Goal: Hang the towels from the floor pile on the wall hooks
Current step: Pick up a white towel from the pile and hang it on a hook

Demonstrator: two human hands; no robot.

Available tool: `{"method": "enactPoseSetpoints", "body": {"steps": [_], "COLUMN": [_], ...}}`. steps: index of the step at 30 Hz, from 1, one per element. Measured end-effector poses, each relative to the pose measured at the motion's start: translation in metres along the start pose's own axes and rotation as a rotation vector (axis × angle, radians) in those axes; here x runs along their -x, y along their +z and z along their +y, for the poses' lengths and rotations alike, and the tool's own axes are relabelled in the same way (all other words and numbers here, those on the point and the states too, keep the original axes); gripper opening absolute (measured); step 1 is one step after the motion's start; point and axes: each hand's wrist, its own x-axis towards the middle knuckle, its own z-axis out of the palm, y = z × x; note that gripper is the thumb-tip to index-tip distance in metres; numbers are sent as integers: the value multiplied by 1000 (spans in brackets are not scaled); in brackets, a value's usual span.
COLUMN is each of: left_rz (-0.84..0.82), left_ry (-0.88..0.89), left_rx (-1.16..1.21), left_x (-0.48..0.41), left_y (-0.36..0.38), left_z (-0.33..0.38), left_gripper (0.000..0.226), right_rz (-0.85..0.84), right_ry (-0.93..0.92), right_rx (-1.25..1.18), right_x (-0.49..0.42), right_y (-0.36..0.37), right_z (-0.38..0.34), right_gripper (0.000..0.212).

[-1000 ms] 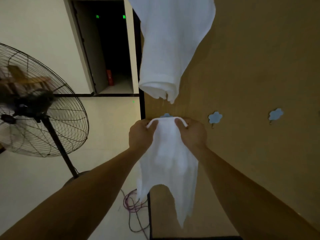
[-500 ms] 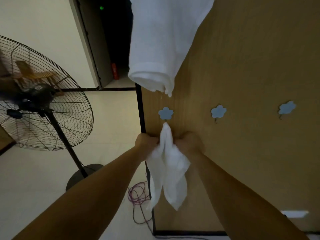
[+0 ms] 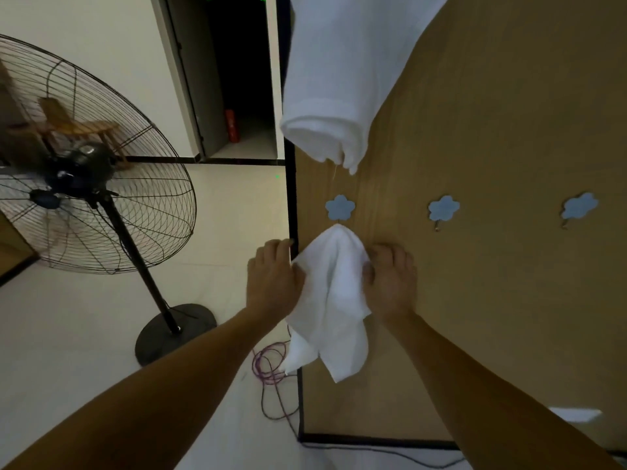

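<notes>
Two towels are on the wall so far. At the far left a pedestal fan (image 3: 84,164) stands on the floor. Your left hand (image 3: 271,281) lies at the left edge of the wall panel (image 3: 492,317), touching the left side of the small towel (image 3: 334,300). The towel's peak sits on the leftmost hook (image 3: 340,207), and the cloth drapes down beside that edge. Above it a large towel (image 3: 346,79) hangs from beyond the top edge. Your right hand (image 3: 390,283) touches the small towel's right side. Both hands' fingers look fairly straight, but I cannot tell whether the thumbs pinch the cloth. Toward the right edge, the middle hook (image 3: 443,208) and the right hook (image 3: 579,205) are bare — so I judge this hanging nearly done, with letting go and more trips to the pile — out of view — left.
</notes>
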Motion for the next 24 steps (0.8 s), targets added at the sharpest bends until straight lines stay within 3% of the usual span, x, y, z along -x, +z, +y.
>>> {"method": "enactPoseSetpoints", "body": {"steps": [3,6,9,12,18,24], "left_rz": [-34,-195,-344,-523,-713,-752], "left_ry": [99,79,-127,-271,-298,-431], "left_rx": [180,208,329,445,424,423], "left_x": [-12,-10,4,16,35,33], "left_y": [3,24,44,55,51,62], "left_z": [33,47,43,30,2,-1], "left_gripper": [50,49,49,52,45,38], "right_rz": [65,-91,-348,-481,-464,-552], "right_ry": [-56,-101,66,178,205,339], "right_rx": [-225,-216,-196,-176,-403,-505], "right_x": [0,4,5,16,45,42], "right_y": [-4,3,17,28,33,42], "right_z": [-19,-31,-29,-20,11,19], "right_gripper": [52,67,56,38,49,51]}}
